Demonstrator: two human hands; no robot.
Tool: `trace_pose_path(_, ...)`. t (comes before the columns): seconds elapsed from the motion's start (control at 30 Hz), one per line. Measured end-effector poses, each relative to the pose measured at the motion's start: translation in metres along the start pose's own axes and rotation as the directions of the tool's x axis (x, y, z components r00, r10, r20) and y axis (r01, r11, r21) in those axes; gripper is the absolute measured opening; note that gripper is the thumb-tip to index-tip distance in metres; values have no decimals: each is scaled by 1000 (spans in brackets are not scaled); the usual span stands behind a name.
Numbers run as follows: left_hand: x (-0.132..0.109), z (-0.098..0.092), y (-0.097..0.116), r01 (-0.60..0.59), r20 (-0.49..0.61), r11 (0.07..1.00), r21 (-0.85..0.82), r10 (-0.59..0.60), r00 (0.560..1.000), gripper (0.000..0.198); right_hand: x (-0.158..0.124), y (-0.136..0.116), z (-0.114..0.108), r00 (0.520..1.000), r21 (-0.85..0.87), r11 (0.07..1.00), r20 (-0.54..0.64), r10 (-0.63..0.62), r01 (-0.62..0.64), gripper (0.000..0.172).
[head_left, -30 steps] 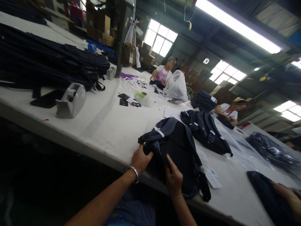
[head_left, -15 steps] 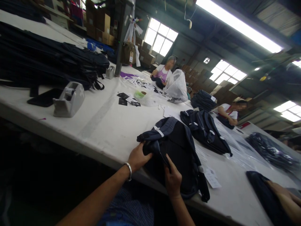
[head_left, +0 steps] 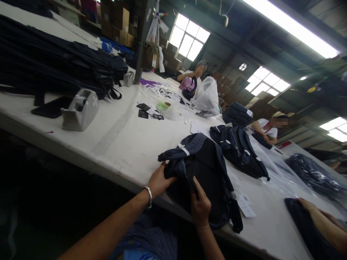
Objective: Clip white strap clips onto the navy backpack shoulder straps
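Observation:
A dark navy backpack (head_left: pixel 208 169) lies at the table's near edge, its shoulder straps facing up. White wrapping sits round one strap, and a white paper tag (head_left: pixel 246 205) lies beside the bag on the right. My left hand (head_left: pixel 158 182), with a silver bracelet at the wrist, grips the bag's near left side; its fingertips are hidden behind the fabric. My right hand (head_left: pixel 200 204) is closed on the folded edge of the same side, with the fingers along the cloth and partly hidden by it.
A tape dispenser (head_left: pixel 80 110) and a pile of dark bags (head_left: pixel 59 65) occupy the left. Black tags (head_left: pixel 143 110) and a plastic bag (head_left: pixel 207 96) lie farther back. Another backpack (head_left: pixel 238 150) is beyond mine. At right, a co-worker's hand (head_left: pixel 311 211) rests on dark fabric.
My hands stay on the backpack in nearly the same place. The view has shifted slightly. Across the table, a co-worker has raised a dark item, and the hand at right has moved a little.

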State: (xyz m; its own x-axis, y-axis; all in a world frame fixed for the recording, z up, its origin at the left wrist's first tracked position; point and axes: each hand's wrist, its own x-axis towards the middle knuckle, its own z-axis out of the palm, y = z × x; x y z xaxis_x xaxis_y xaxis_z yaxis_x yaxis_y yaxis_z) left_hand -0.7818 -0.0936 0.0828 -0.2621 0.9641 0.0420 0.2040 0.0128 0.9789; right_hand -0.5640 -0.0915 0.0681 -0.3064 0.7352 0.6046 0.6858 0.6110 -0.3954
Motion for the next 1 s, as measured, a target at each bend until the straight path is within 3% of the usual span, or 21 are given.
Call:
trace_pose_path(0.1,5,-2,2,21,83,1000,-9,-20,996,62,-1,1,-1,999,4,999,-34,37,-37,42)
trace_pose_path(0.23,8,4,2,0,26,995,-103,3,1000,59,-3,3,-2,998,7,999,-44,44,-44,42)
trace_pose_path(0.43,2,19,-4,219,62,855,-469,-216,974,29,0,-3,-5,994,-67,992,27,-104,105,45)
trace_pose_path(0.53,2,19,-4,206,29,884,-420,-214,976,21,12,-16,-7,986,-223,962,91,-138,155,50)
trace_pose_path(0.6,3,17,-3,165,-40,936,-310,-186,982,28,22,-26,-7,981,-307,935,124,-146,178,57)
trace_pose_path(0.73,4,11,0,78,-154,991,-107,-94,984,36,35,-37,0,961,-321,913,190,-199,252,63)
trace_pose_path(0.87,3,4,-3,-15,-180,979,-203,-22,983,28,31,-32,6,950,-239,928,198,-241,286,59)
trace_pose_path(0.93,4,1,-6,-9,-172,965,-264,-38,984,37,26,-29,8,952,-208,937,188,-242,279,58)
trace_pose_path(1.0,8,-1,-10,38,-146,956,-290,-84,986,30,22,-28,9,950,-191,940,187,-250,284,57)
